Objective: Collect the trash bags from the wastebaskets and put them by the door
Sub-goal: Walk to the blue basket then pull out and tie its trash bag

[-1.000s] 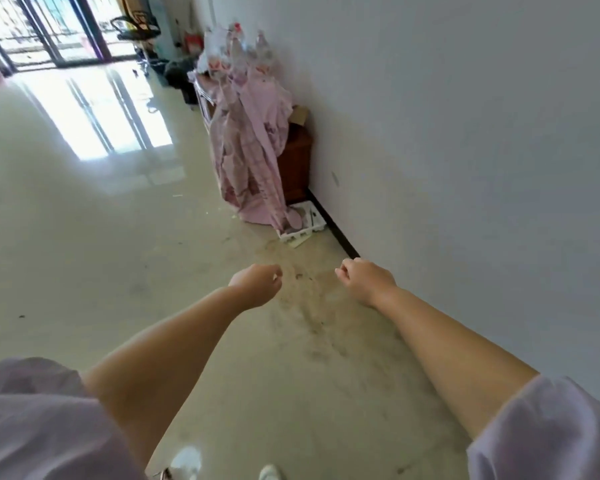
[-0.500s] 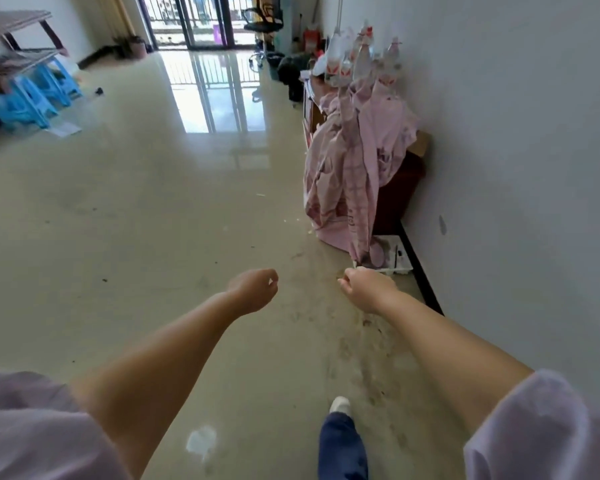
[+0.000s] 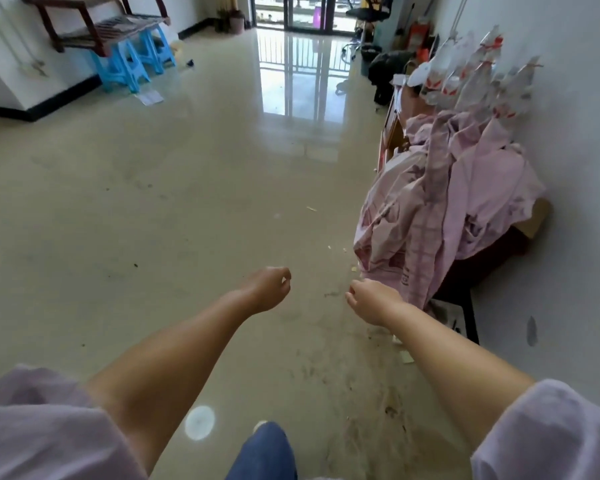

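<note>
Walking, both arms out front for balance. Left hand [image 3: 271,289] loosely curled, grip empty; right hand [image 3: 371,299] likewise. Likely wastebasket [image 3: 370,60] far ahead beside a dark bag [image 3: 388,69], by the right wall.

I see a glossy, smooth tiled floor [image 3: 174,188] mirroring the glass door [image 3: 293,10] at the top of the frame, but scuffed and matt with dirt at lower centre. At right, soft pink cloth [image 3: 440,216] drapes over dark wood furniture [image 3: 489,258]. The stools [image 3: 129,64] at upper left look like shiny blue plastic under a dark wooden rack [image 3: 94,26]. The wall [image 3: 568,133] is matt.
</note>
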